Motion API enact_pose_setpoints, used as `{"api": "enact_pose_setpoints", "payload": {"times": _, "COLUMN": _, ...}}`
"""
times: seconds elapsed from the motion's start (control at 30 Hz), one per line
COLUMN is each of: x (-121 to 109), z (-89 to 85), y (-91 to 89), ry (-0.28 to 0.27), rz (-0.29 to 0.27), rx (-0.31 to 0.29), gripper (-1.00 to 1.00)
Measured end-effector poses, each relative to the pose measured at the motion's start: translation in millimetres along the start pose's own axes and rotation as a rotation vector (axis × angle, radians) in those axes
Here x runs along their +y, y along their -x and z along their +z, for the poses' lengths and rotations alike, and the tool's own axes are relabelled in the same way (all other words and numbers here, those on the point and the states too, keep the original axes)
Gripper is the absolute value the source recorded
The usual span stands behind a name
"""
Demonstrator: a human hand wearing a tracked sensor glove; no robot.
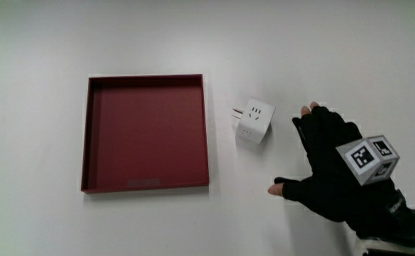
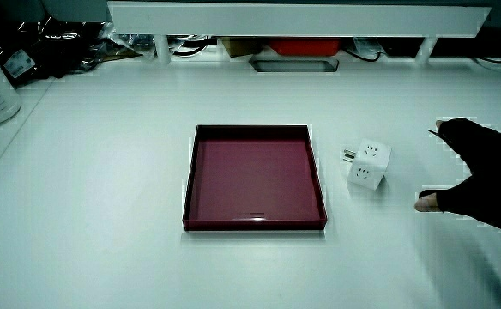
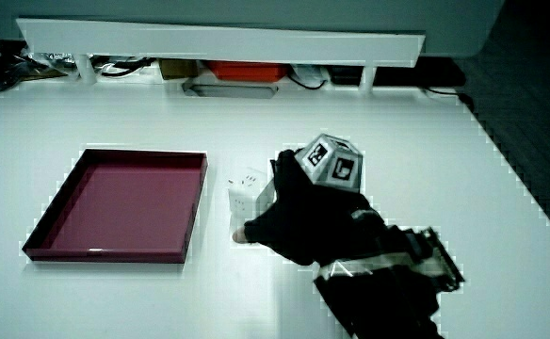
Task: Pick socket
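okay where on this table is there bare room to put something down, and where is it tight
The red tray holds nothing, and bare table borders its outer side and lies between it and the person. It is tight where the white socket sits on the table between the tray and the open hand, apart from both.

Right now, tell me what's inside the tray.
Nothing shows inside the tray: only its bare red floor, fully visible in the main view. The socket sits on the table beside it, between the tray and the hand.
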Motion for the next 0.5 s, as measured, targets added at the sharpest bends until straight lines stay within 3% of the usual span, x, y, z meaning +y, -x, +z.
{"api": "enact_pose_setpoints", "payload": {"times": 0.23, "x": 31.3, "z": 1.7, "y": -13.1, "ry": 0.04, "rz": -0.05, "rx": 0.067, "gripper": 0.0}}
{"api": "enact_pose_setpoints", "payload": {"times": 0.5, "x": 63.7, "z": -7.6, "y": -19.7, "ry": 0.067, "rz": -0.061, "rx": 0.12, "gripper": 0.0}}
